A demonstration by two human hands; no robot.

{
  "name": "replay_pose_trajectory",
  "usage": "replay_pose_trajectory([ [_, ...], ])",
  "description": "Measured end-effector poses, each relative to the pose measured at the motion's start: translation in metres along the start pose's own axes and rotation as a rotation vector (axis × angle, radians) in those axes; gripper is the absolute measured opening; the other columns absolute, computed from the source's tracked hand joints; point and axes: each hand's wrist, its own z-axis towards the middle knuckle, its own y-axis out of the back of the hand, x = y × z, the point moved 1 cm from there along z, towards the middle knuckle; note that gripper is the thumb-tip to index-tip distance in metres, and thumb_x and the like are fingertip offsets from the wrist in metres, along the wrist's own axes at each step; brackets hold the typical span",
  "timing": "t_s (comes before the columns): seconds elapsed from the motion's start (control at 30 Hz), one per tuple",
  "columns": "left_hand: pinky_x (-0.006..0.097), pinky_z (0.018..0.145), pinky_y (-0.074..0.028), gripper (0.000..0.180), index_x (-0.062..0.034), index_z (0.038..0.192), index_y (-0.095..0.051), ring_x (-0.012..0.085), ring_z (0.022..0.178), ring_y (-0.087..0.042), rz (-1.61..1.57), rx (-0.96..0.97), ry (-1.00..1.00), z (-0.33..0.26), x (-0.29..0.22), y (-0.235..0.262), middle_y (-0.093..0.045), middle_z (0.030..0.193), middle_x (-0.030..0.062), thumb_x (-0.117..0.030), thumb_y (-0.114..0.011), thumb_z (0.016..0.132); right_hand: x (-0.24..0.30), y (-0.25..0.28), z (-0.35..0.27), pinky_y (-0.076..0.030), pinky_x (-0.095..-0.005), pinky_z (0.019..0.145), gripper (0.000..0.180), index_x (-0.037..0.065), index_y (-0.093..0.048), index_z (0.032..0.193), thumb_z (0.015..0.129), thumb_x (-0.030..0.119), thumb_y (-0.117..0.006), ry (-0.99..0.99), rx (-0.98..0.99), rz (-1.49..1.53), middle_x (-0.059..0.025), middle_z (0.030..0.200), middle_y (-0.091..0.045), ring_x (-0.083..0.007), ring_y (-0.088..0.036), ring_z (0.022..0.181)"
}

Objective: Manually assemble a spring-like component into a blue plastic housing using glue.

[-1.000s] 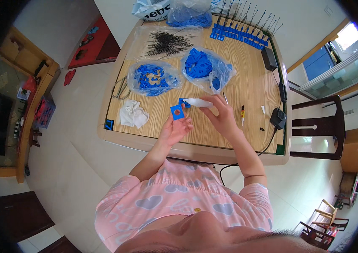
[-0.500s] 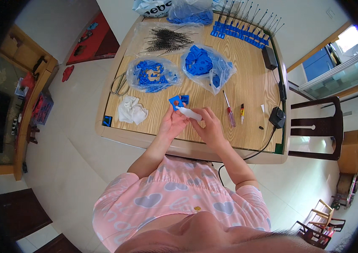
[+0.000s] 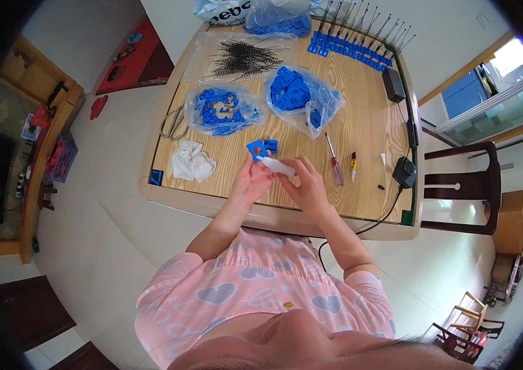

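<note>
My left hand (image 3: 251,182) is closed on a small flat blue plastic piece (image 3: 254,148), with a reddish-brown round spot, perhaps a fingertip seen through a hole. Pinched in my right hand (image 3: 304,183) is a small white squeeze bottle (image 3: 279,166). It lies tilted, and its narrow nozzle meets or nearly meets the near edge of the blue piece. Just behind sits another blue plastic part (image 3: 270,146); whether it rests on the table cannot be told. Right of my right hand lie a screwdriver (image 3: 337,171) with a red handle and a small yellow-and-black tube (image 3: 353,165).
Bags of blue parts (image 3: 221,112) and blue pieces (image 3: 292,89) stand beyond my hands, with black springs (image 3: 246,58) behind. Scissors (image 3: 174,123) and a white cloth (image 3: 193,161) lie left. Spring-topped blue assemblies (image 3: 351,50) line the far right. A black adapter (image 3: 404,171) with cable sits right.
Almost nothing differs. Both hands keep the same grip and place, with the bottle's nozzle still at the blue piece.
</note>
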Motion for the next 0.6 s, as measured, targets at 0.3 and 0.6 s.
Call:
replay_pose_trajectory([
  [0.3, 0.035, 0.082, -0.043, 0.040, -0.0204, 0.127, -0.053, 0.0161, 0.106, -0.054, -0.033, 0.007, 0.001, 0.001, 0.000, -0.004, -0.063, 0.113, 0.0007, -0.037, -0.058, 0.090, -0.004, 0.004, -0.004, -0.050, -0.0345, 0.065, 0.027, 0.004, -0.059, 0.104, 0.080, 0.008, -0.069, -0.054, -0.096, 0.010, -0.0122, 0.090, -0.058, -0.0264, -0.061, 0.077],
  [0.6, 0.035, 0.083, -0.043, 0.041, -0.0205, 0.128, -0.052, 0.0164, 0.106, -0.054, -0.036, 0.027, 0.014, 0.000, -0.001, -0.003, -0.062, 0.114, 0.0012, -0.037, -0.057, 0.091, -0.009, 0.002, -0.005, -0.050, -0.0360, 0.067, 0.028, 0.005, -0.058, 0.105, 0.080, 0.009, -0.068, -0.066, -0.065, -0.022, -0.0124, 0.092, -0.058, -0.0281, -0.061, 0.080],
])
